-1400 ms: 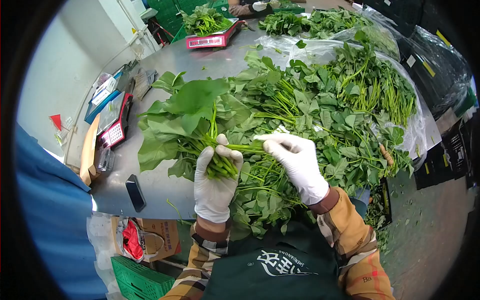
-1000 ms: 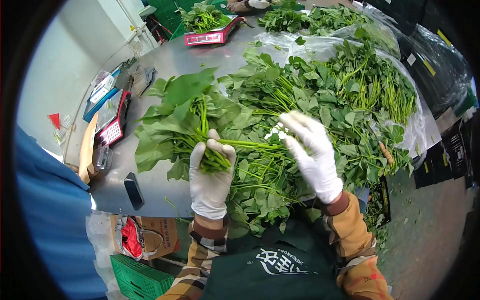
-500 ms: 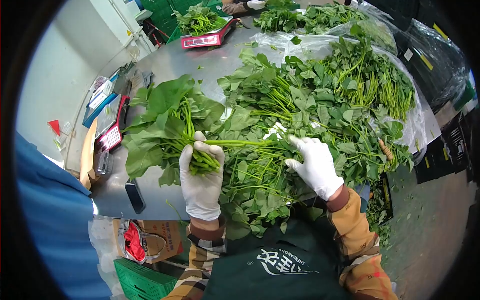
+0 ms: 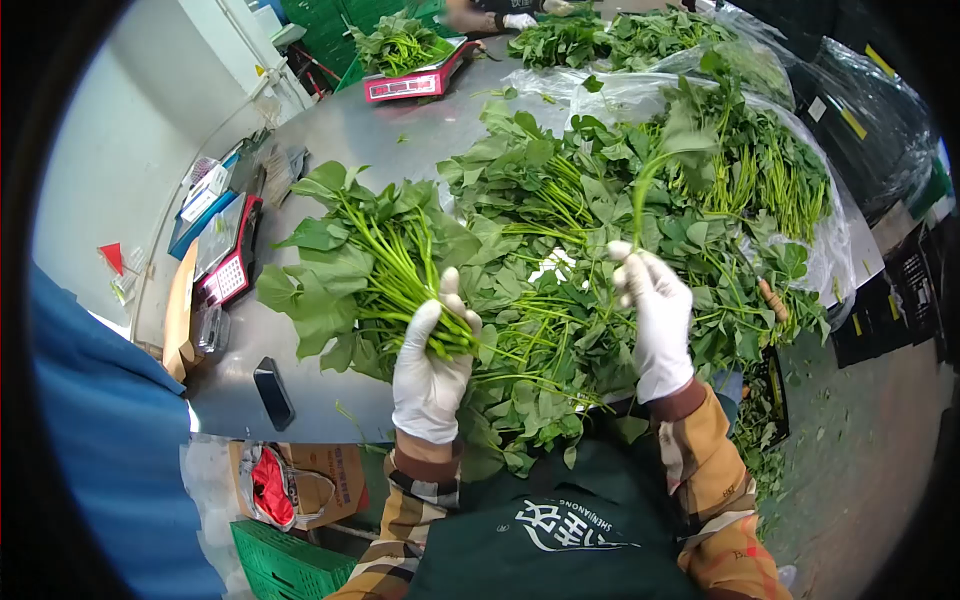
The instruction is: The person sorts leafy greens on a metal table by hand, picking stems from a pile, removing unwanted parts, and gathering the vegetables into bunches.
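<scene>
A grey metal table (image 4: 345, 408) spans the middle of the frame, its right half covered by a loose heap of green leafy stems (image 4: 540, 330). Left of centre, the white-gloved left hand (image 4: 434, 368) is curled around the lower ends of a thick bunch of broad-leaved green stems (image 4: 388, 262). Well apart from it, right of centre, the white-gloved right hand (image 4: 658, 315) pinches a single upright green stem (image 4: 642, 200) between thumb and fingers. A red-sided electronic scale (image 4: 408, 86) bearing greens stands at upper left, and a black smartphone (image 4: 273, 393) lies at the lower-left table edge. Crumpled clear plastic sheeting (image 4: 812, 275) edges the right side. Beyond the table are a white wall (image 4: 140, 130) at upper left, a blue fabric curtain (image 4: 100, 430) at lower left, and, bottom left, a brown cardboard box (image 4: 335, 480) above a green plastic crate (image 4: 290, 565).
</scene>
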